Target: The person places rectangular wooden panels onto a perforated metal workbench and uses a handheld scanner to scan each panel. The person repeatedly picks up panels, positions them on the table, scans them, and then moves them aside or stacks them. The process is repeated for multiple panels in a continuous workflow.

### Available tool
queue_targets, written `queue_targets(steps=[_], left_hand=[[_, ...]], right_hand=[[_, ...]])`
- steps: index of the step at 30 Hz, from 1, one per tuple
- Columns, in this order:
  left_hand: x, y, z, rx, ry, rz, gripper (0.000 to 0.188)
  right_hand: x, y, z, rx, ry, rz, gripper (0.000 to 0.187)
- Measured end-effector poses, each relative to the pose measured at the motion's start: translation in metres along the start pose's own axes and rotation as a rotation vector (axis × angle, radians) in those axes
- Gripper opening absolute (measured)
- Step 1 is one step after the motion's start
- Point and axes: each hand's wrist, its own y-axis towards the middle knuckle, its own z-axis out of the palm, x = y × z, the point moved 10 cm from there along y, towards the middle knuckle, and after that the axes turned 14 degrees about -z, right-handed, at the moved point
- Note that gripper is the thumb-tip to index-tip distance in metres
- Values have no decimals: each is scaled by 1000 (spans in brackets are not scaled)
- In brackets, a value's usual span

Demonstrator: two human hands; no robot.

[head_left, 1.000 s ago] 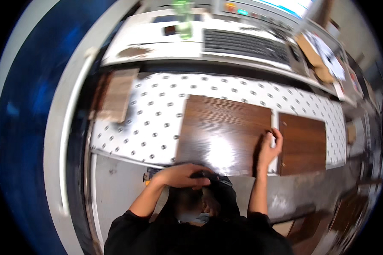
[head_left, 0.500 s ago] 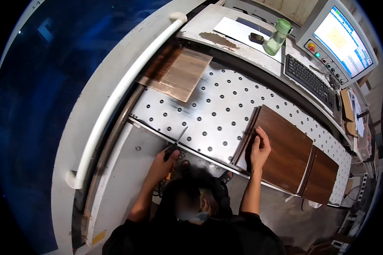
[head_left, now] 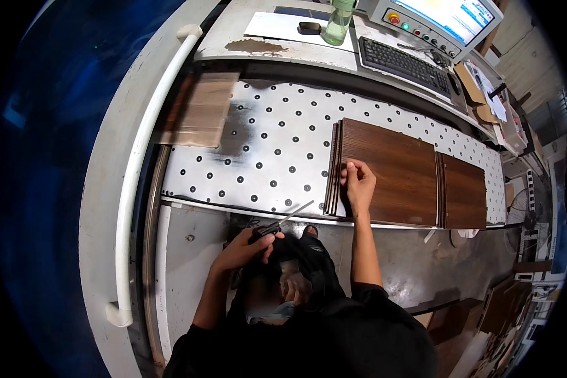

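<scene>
A larger stack of dark brown boards lies on the table near its front edge. The right hand, fingers bent, covers part of the stack's left end; whether it grips a board I cannot tell. The left hand is closed around a thin-shafted tool. A smaller brown stack sits just beside, rightward; a lighter board lies far left. The table is white with dark-centred dots. Beyond stand a green bottle, keyboard and monitor.
</scene>
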Motion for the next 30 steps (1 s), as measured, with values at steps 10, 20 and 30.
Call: queue_targets(steps=[10,20,30], left_hand=[[-13,15,32,297,246,-17,53],[-4,1,-53,-321,-55,69,32],[8,20,14,51,205,-36,35]], right_hand=[[7,8,-8,21,113,-145,22],[8,31,-39,-25,-230,-88,27],[21,47,3,154,-430,-281,15]])
